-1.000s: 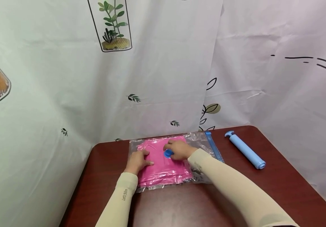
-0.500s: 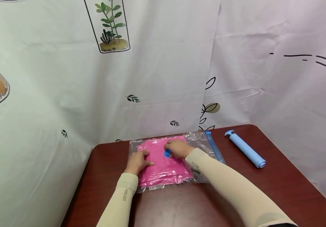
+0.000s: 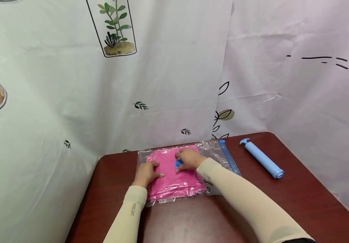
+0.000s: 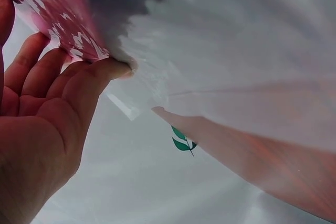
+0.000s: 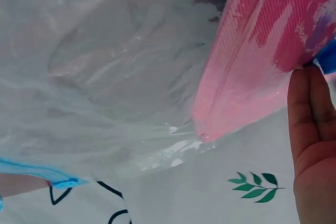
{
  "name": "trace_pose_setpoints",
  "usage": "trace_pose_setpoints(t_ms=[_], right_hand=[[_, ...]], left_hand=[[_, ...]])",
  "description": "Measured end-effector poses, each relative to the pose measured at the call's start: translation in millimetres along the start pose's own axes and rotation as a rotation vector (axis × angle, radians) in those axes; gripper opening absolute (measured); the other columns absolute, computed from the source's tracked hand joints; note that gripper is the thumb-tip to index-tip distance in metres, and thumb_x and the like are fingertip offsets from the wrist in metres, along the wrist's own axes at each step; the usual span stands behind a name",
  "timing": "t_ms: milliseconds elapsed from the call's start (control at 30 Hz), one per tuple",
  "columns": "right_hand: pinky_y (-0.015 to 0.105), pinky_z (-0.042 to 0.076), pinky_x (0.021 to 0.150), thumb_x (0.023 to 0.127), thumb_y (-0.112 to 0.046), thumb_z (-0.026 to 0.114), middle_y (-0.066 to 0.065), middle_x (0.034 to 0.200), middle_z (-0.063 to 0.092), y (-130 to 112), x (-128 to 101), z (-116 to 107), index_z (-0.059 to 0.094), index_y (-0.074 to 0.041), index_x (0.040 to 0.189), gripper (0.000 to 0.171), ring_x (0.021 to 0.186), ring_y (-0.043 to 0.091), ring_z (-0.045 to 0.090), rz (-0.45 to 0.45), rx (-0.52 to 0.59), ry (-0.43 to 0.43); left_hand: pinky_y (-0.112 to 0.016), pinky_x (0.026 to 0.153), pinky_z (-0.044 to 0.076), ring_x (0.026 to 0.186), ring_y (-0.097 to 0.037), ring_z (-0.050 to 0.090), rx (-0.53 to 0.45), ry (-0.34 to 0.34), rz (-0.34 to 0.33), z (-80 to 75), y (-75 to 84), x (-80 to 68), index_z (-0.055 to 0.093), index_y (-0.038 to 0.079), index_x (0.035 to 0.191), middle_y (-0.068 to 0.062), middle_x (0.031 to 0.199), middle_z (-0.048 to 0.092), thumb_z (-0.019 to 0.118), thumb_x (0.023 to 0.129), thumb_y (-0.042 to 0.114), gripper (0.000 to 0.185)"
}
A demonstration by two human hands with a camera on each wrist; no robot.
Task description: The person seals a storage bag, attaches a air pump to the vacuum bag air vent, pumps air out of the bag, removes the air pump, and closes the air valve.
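Observation:
A clear vacuum bag (image 3: 215,151) with a folded pink cloth (image 3: 174,182) inside lies flat at the back of the red-brown table (image 3: 284,206). My left hand (image 3: 148,171) rests on the bag's left part, its fingers spread and fairly straight against the plastic (image 4: 79,45). My right hand (image 3: 189,158) is curled over the blue valve cap (image 3: 178,164) in the middle of the bag and pinches it. In the right wrist view the fingertips (image 5: 310,103) touch the blue cap (image 5: 328,57) beside the pink cloth (image 5: 252,66).
A light blue hand pump (image 3: 261,158) lies on the table to the right of the bag. The bag's blue zip strip (image 3: 229,156) runs along its right edge. White printed curtains (image 3: 162,67) hang close behind and on both sides of the table.
Both hands stay where they were on the bag. The right hand has shifted a little over the valve cap. The head view has drifted slightly.

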State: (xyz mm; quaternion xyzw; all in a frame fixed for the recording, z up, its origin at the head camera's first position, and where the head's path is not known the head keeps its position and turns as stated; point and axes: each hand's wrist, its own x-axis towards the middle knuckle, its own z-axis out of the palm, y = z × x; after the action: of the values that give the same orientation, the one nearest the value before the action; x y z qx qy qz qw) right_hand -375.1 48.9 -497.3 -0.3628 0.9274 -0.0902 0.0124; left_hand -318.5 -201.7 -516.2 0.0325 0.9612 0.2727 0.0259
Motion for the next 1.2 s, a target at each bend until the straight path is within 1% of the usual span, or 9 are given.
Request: trace_pose_setpoints(t_ms=[133, 233, 333, 500, 667, 733, 900, 1033, 1200], right_hand=[[0.050, 0.064, 0.108, 0.095, -0.029, 0.090, 0.014, 0.143, 0.075, 1.3, -3.3, -6.1, 0.069, -0.019, 0.146, 0.056, 0.119, 0.033, 0.078, -0.028, 0.053, -0.033], [0.046, 0.065, 0.100, 0.089, -0.003, 0.081, 0.010, 0.134, 0.077, 2.4, -5.6, -8.7, 0.075, -0.019, 0.137, 0.051, 0.111, 0.029, 0.078, -0.120, 0.013, -0.029], [0.040, 0.065, 0.092, 0.088, 0.006, 0.076, 0.006, 0.118, 0.078, 3.0, -6.5, -8.0, 0.079, -0.018, 0.125, 0.045, 0.101, 0.023, 0.076, -0.185, -0.043, 0.001], [0.039, 0.066, 0.093, 0.098, -0.019, 0.088, 0.006, 0.110, 0.078, 1.1, -4.9, -5.5, 0.079, -0.012, 0.116, 0.021, 0.098, 0.023, 0.077, -0.147, -0.090, 0.034], [0.039, 0.065, 0.091, 0.096, -0.045, 0.089, 0.006, 0.105, 0.076, -0.8, -2.9, -2.2, 0.077, -0.008, 0.110, 0.041, 0.092, 0.022, 0.075, -0.063, -0.070, 0.028], [0.042, 0.065, 0.096, 0.096, -0.048, 0.089, 0.009, 0.114, 0.078, -0.8, -3.2, -2.2, 0.076, -0.008, 0.122, 0.050, 0.099, 0.025, 0.077, -0.038, -0.035, 0.011], [0.049, 0.063, 0.109, 0.099, -0.027, 0.088, 0.013, 0.142, 0.075, 0.5, -6.8, -5.6, 0.069, -0.016, 0.149, 0.055, 0.120, 0.032, 0.078, -0.066, 0.010, -0.018], [0.045, 0.066, 0.101, 0.093, -0.003, 0.082, 0.010, 0.129, 0.078, 1.2, -8.1, -6.3, 0.078, -0.015, 0.132, 0.042, 0.111, 0.029, 0.080, -0.165, -0.052, 0.019], [0.040, 0.066, 0.098, 0.098, -0.021, 0.088, 0.007, 0.116, 0.077, 0.9, -5.2, -1.1, 0.078, -0.010, 0.119, 0.026, 0.104, 0.025, 0.079, -0.120, -0.097, 0.023]], left_hand=[[-0.055, 0.113, 0.063, 0.123, -0.038, 0.074, 0.016, 0.003, -0.004, -2.8, 5.2, -5.0, 0.075, 0.004, 0.147, -0.023, 0.142, 0.078, 0.097, 0.091, 0.028, 0.064], [-0.055, 0.113, 0.063, 0.123, -0.038, 0.074, 0.021, 0.006, -0.006, -3.2, 5.9, -5.8, 0.075, 0.004, 0.147, -0.023, 0.142, 0.078, 0.097, 0.091, 0.028, 0.065], [-0.055, 0.113, 0.063, 0.123, -0.039, 0.074, 0.017, 0.001, -0.007, -2.9, 4.1, -3.9, 0.074, 0.005, 0.148, -0.023, 0.142, 0.078, 0.098, 0.090, 0.028, 0.066], [-0.053, 0.108, 0.065, 0.119, -0.037, 0.075, 0.030, 0.019, 0.037, 10.4, -16.6, 13.0, 0.077, 0.008, 0.146, -0.022, 0.140, 0.079, 0.099, 0.089, 0.037, 0.068], [-0.056, 0.114, 0.062, 0.122, -0.038, 0.074, 0.002, 0.005, -0.012, -1.2, 3.8, -2.6, 0.075, 0.004, 0.147, -0.024, 0.145, 0.077, 0.097, 0.091, 0.026, 0.064], [-0.056, 0.115, 0.062, 0.124, -0.039, 0.074, 0.003, 0.009, -0.010, -1.8, 5.7, -5.5, 0.075, 0.004, 0.147, -0.024, 0.144, 0.077, 0.096, 0.092, 0.026, 0.063], [-0.055, 0.112, 0.063, 0.125, -0.041, 0.074, 0.020, 0.023, 0.024, 0.4, 3.1, -5.8, 0.076, 0.005, 0.146, -0.024, 0.142, 0.078, 0.096, 0.092, 0.031, 0.062], [-0.056, 0.116, 0.061, 0.130, -0.042, 0.073, 0.002, 0.000, -0.012, -2.2, 6.0, -6.1, 0.074, 0.006, 0.149, -0.024, 0.146, 0.076, 0.096, 0.092, 0.028, 0.065], [-0.056, 0.116, 0.061, 0.130, -0.041, 0.073, 0.008, 0.001, -0.024, -2.1, 5.6, -5.8, 0.073, 0.005, 0.150, -0.024, 0.148, 0.075, 0.096, 0.092, 0.027, 0.066]])
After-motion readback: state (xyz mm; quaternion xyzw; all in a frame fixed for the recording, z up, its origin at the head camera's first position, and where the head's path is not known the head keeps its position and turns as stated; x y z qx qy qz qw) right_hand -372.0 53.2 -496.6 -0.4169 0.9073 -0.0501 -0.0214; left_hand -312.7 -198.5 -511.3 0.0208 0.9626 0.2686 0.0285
